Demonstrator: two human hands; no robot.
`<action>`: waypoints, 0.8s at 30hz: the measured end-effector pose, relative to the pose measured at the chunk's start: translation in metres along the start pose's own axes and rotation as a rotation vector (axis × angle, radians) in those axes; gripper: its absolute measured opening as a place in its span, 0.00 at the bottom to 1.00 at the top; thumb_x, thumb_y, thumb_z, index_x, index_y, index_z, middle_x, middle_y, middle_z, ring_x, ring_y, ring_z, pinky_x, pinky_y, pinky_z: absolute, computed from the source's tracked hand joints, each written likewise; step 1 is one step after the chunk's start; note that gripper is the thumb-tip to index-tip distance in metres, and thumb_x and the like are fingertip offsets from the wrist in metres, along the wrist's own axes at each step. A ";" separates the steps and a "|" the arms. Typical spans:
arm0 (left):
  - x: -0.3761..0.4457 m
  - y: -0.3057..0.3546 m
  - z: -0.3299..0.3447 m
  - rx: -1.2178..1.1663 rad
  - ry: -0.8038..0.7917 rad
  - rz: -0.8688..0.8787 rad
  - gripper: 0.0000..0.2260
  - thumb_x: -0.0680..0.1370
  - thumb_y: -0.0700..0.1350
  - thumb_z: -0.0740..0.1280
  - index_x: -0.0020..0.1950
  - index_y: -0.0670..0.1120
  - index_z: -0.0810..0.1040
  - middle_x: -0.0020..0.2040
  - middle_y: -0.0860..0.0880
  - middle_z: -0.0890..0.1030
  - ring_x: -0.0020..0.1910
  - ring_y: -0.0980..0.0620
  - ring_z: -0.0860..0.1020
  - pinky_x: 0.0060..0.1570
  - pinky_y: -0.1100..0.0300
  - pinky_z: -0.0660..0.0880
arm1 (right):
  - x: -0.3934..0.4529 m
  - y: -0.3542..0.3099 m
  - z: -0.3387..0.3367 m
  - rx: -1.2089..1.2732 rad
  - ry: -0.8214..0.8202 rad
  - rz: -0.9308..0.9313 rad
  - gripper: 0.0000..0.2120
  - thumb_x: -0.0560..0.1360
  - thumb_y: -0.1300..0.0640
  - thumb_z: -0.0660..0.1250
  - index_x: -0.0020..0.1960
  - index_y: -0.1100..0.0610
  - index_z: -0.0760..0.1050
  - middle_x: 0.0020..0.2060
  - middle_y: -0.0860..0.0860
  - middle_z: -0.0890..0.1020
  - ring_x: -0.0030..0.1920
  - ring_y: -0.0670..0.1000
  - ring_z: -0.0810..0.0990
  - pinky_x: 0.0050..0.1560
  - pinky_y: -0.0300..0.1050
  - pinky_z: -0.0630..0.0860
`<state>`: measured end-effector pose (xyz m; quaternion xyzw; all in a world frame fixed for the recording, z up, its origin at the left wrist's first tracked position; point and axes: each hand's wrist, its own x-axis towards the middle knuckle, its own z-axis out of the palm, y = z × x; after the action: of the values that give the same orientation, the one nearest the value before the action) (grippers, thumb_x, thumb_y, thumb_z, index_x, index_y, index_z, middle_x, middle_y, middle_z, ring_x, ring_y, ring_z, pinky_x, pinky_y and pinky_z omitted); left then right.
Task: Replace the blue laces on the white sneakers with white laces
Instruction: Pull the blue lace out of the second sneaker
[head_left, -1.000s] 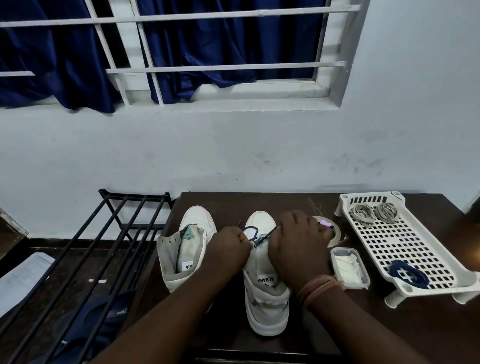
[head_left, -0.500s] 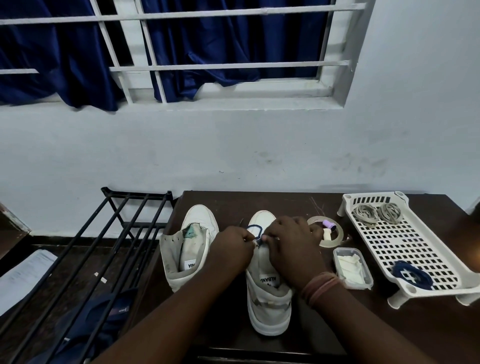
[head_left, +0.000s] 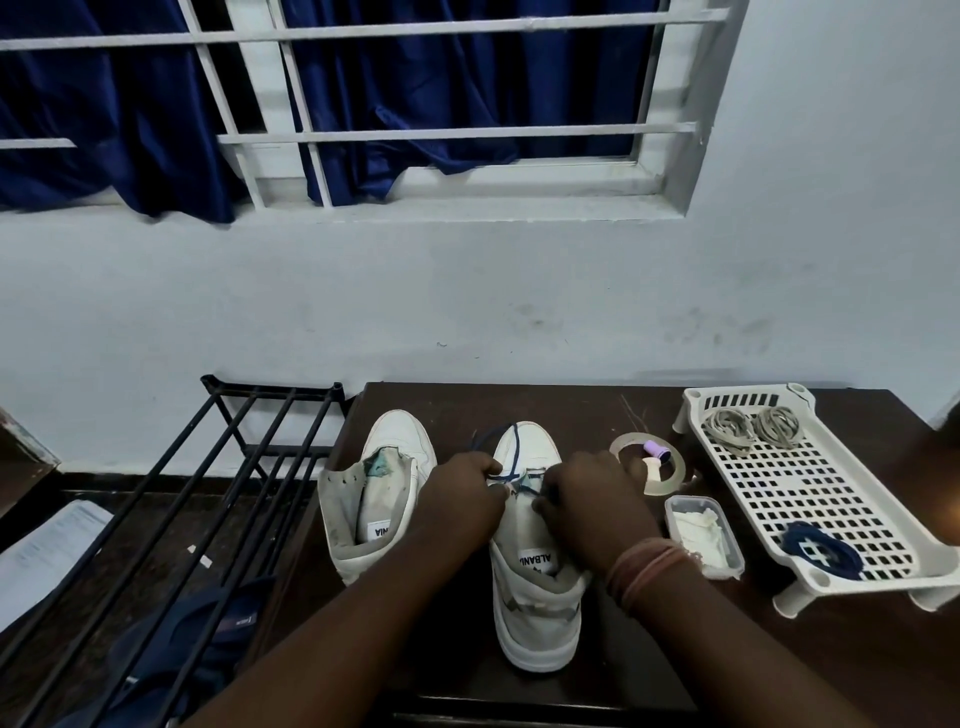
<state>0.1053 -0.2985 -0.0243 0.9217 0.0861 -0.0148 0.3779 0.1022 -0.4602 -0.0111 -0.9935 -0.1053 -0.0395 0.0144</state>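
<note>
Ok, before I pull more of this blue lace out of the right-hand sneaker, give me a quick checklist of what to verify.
1. Both hands on the lace: left hand and right hand each grip the blue lace over the right-hand sneaker. Ok.
2. Lace fully out of the eyelets: part is still threaded under the hands. Not ok.
3. Left-hand sneaker already unlaced: no lace shows in it. Ok.
4. Replacement laces ready: two pale coiled laces lie in the white tray. Ok.
5. Other blue lace stowed: a blue coil lies at the tray's near end. Ok.
6. Knots under the fingers: hidden. Cannot tell.
</note>
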 end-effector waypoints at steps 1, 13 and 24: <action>0.000 0.000 0.000 0.001 -0.001 0.000 0.15 0.75 0.45 0.72 0.62 0.51 0.83 0.58 0.50 0.84 0.59 0.50 0.80 0.62 0.57 0.74 | 0.001 -0.001 -0.001 -0.016 -0.010 0.018 0.12 0.77 0.43 0.63 0.52 0.49 0.79 0.51 0.49 0.78 0.56 0.56 0.74 0.57 0.54 0.65; 0.001 -0.002 0.001 0.024 0.000 -0.014 0.08 0.75 0.47 0.71 0.53 0.50 0.80 0.51 0.50 0.83 0.53 0.48 0.80 0.53 0.56 0.74 | 0.018 0.019 -0.048 2.055 0.382 0.392 0.15 0.81 0.58 0.60 0.36 0.54 0.63 0.24 0.52 0.62 0.22 0.50 0.61 0.29 0.45 0.69; -0.002 0.000 0.001 -0.007 0.010 -0.031 0.06 0.74 0.47 0.71 0.46 0.52 0.75 0.46 0.51 0.82 0.49 0.49 0.79 0.47 0.57 0.72 | 0.009 0.014 0.004 0.357 0.028 -0.043 0.04 0.74 0.53 0.69 0.44 0.52 0.81 0.49 0.54 0.74 0.45 0.55 0.80 0.49 0.46 0.76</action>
<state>0.1031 -0.2996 -0.0243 0.9190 0.1023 -0.0159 0.3806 0.1142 -0.4719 -0.0148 -0.9721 -0.1315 -0.0341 0.1913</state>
